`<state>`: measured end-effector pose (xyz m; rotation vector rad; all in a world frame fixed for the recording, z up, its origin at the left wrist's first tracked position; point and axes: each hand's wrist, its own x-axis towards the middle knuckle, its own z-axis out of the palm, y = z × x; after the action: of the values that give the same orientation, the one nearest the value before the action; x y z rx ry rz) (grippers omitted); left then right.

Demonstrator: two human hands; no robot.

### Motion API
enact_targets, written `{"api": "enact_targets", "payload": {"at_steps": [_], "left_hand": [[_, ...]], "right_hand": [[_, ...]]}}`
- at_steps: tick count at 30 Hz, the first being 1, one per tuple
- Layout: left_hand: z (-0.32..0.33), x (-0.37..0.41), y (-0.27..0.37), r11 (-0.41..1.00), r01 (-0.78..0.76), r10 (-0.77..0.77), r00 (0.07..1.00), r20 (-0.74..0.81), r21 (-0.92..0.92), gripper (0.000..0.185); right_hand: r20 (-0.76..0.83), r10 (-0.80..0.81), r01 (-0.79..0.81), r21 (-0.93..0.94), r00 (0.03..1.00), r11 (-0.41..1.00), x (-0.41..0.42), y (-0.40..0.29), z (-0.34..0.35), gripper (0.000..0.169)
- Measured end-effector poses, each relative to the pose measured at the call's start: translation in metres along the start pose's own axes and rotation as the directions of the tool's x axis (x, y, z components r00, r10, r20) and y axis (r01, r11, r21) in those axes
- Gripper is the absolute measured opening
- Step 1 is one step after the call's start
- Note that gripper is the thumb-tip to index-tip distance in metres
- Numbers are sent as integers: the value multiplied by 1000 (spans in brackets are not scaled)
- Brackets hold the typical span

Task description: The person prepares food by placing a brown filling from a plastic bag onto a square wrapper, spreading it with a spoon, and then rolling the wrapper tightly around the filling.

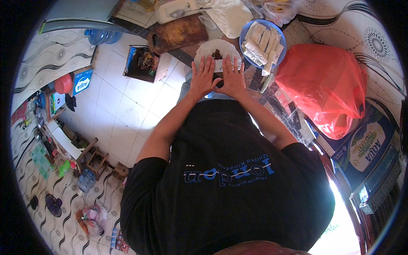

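Note:
My left hand point(203, 75) and my right hand point(233, 76) lie side by side, fingers pointing away from me, on the near part of a thin round white wrapper sheet point(199, 51). A small heap of dark filling point(217, 54) sits on the sheet between and just beyond my fingertips. The sheet's near edge is partly hidden under my hands. Right of the sheet stands a blue plate point(283, 35) piled with rolled white wrappers point(264, 41). A worn wooden cutting board point(180, 32) lies to the left of the sheet.
A white tray point(162, 14) with a metal spoon point(178, 13) and a white cloth or sheet point(231, 16) lie at the far side. A red plastic bag point(322, 83) bulges at the right. An open cardboard box point(137, 68) stands on the floor at left.

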<state>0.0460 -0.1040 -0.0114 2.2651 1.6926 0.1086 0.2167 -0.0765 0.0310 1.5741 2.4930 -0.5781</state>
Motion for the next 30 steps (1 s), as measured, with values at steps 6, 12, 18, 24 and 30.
{"api": "enact_targets", "payload": {"at_steps": [6, 12, 18, 24, 30], "left_hand": [[-36, 30, -18, 970, 89, -122, 984, -132, -227, 57], [-51, 79, -39, 965, 195, -211, 974, -78, -178, 30], [-47, 90, -50, 965, 195, -203, 979, -30, -174, 29], [-48, 93, -51, 945, 162, -191, 979, -77, -285, 29], [-52, 98, -48, 943, 137, -157, 987, -39, -304, 30]], "right_hand": [[-451, -10, 133, 243, 892, 961, 27, 25, -28, 60], [-280, 7, 74, 275, 960, 959, 112, 42, -31, 30], [-144, 20, 4, 168, 989, 986, 135, 38, -33, 24], [-167, -26, 57, 188, 986, 980, 131, 37, -33, 13], [-150, 0, 43, 282, 989, 958, 125, 41, -40, 18]]}}
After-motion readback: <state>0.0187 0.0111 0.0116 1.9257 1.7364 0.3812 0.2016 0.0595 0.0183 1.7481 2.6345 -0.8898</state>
